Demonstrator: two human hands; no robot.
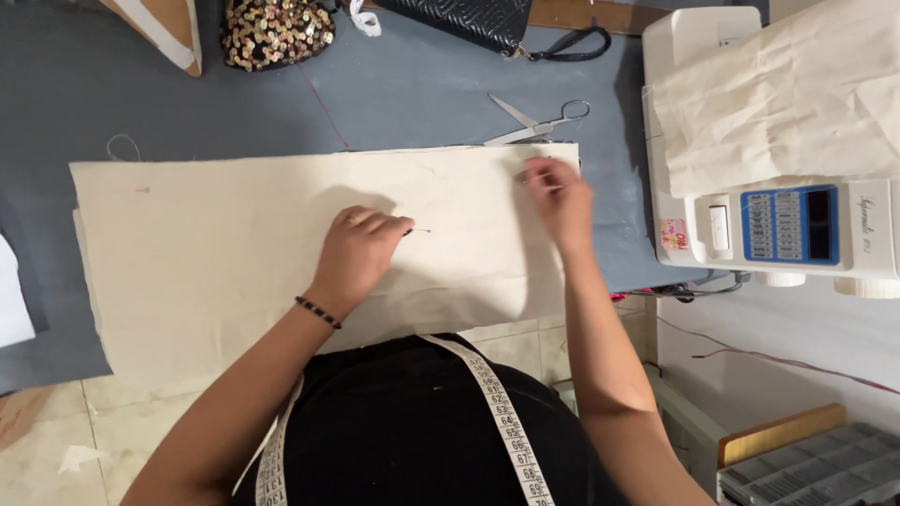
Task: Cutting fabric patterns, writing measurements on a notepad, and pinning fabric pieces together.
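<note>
On the wide rectangle of cream woven cloth [234, 253] the left hand [359, 251] pinches a thin pin [421, 230], its tip at the fabric. Nearer the far right corner, the right hand [560, 195] presses the cloth with bent fingers, holding nothing I can make out. Steel scissors [536, 124] lie beyond, idle; no other pins show, so pinning looks barely begun.

Even, fairly bright light falls from above. The hands [361, 248] cast soft shadows on the cloth [234, 253]. The right hand [561, 197] looks slightly blurred, perhaps from motion. No glare; edges bend mildly.
</note>
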